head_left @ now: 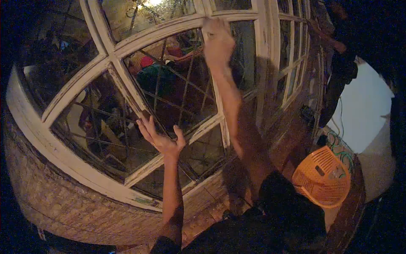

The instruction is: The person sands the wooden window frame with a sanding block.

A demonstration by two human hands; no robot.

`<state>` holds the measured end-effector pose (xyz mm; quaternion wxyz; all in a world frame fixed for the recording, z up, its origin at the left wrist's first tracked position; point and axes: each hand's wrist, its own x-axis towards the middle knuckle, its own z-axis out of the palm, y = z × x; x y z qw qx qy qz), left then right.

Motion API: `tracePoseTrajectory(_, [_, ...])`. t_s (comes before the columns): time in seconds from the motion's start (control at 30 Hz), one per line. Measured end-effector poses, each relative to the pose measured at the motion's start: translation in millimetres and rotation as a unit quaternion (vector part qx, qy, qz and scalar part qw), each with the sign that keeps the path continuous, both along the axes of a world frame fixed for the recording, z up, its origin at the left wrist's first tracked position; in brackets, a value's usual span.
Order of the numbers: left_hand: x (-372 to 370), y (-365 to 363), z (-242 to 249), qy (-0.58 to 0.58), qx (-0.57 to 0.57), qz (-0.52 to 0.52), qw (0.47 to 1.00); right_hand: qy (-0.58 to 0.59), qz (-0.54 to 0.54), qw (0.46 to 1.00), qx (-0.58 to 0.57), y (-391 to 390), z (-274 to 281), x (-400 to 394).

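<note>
Worn window frame [111,54]: probably stiff, glass [148,19] fragile; hold by bars [127,86].
Left hand [163,142] spread, seemingly empty; right hand [219,40] curled, contents unclear.

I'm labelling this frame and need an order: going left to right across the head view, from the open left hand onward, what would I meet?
Open bare left hand, blurred bare right hand, orange slotted plastic object, flat white surface.

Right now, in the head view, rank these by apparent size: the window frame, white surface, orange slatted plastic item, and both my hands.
Largest to smallest:
1. Window frame
2. White surface
3. Orange slatted plastic item
4. Left hand and right hand, too alike to rank
</note>
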<state>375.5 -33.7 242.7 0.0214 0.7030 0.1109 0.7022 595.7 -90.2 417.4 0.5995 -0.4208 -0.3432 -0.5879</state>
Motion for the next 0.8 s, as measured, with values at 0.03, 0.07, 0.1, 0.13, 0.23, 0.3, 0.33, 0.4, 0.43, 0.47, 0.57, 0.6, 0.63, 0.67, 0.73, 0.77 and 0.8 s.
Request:
tracePoseTrajectory(0.03, [-1.6,-0.6,0.6,0.027,-0.003,0.018,0.999,-0.028,-0.009,1.000,-0.004,5.5,-3.7,-4.3])
tracePoseTrajectory(0.07, [-0.7,-0.9,1.6,0.054,-0.005,0.034,0.998,-0.055,-0.018,0.998,-0.008,7.4,-4.1,-15.2])
tracePoseTrajectory(0.1, [1.6,-0.7,0.9,0.054,-0.004,0.029,0.998,-0.075,-0.004,0.997,-0.022,7.4,-1.6,-30.3])
tracePoseTrajectory(0.13, [4.3,0.3,0.2,0.030,-0.003,0.014,0.999,-0.094,0.011,0.995,-0.037,11.0,-2.0,-40.0])
tracePoseTrajectory(0.23, [1.3,-0.2,0.3,0.022,0.009,0.002,1.000,-0.061,-0.008,0.995,-0.075,-7.8,-5.6,-7.8])
tracePoseTrajectory(0.3, [-2.1,0.7,0.4,0.027,0.013,0.013,0.999,0.008,0.025,0.993,-0.115,-25.0,-5.1,16.5])
tracePoseTrajectory(0.33, [-2.0,2.0,-0.4,0.027,0.013,0.000,1.000,0.006,0.005,0.996,-0.086,-30.2,-4.9,23.8])
tracePoseTrajectory(0.4, [-0.8,5.3,1.2,0.023,0.016,-0.011,1.000,0.000,-0.013,0.998,-0.054,-34.8,-6.5,31.4])
tracePoseTrajectory(0.43, [0.2,5.3,1.1,0.019,0.021,-0.009,1.000,0.028,-0.045,0.998,-0.024,-36.0,-11.1,33.3])
tracePoseTrajectory(0.47, [0.7,4.7,0.3,0.017,0.025,-0.008,1.000,0.058,-0.076,0.995,0.005,-38.3,-14.9,36.5])
tracePoseTrajectory(0.57, [2.0,3.1,1.0,0.015,0.018,-0.002,1.000,0.000,-0.073,0.997,-0.012,-51.5,-14.7,53.4])
tracePoseTrajectory(0.6, [2.8,3.1,0.8,0.014,0.018,-0.002,1.000,-0.019,-0.073,0.997,-0.017,-54.1,-12.9,56.6])
tracePoseTrajectory(0.63, [3.1,3.8,-0.7,0.014,0.011,0.007,1.000,-0.010,-0.046,0.997,-0.054,-54.8,-11.4,59.9])
tracePoseTrajectory(0.67, [4.4,3.8,-2.3,0.014,0.005,0.015,1.000,-0.002,-0.020,0.996,-0.091,-56.6,-9.8,63.1])
tracePoseTrajectory(0.73, [6.8,0.7,-2.4,0.007,-0.008,0.022,1.000,-0.019,-0.068,0.992,-0.108,-60.3,-6.5,69.7])
tracePoseTrajectory(0.77, [7.4,-0.3,-2.6,0.002,-0.023,0.033,0.999,-0.036,-0.112,0.985,-0.125,-60.5,-5.2,76.9])
tracePoseTrajectory(0.8, [7.4,0.9,-2.7,0.007,-0.004,0.040,0.999,-0.051,-0.103,0.984,-0.135,-61.0,-2.5,84.8])
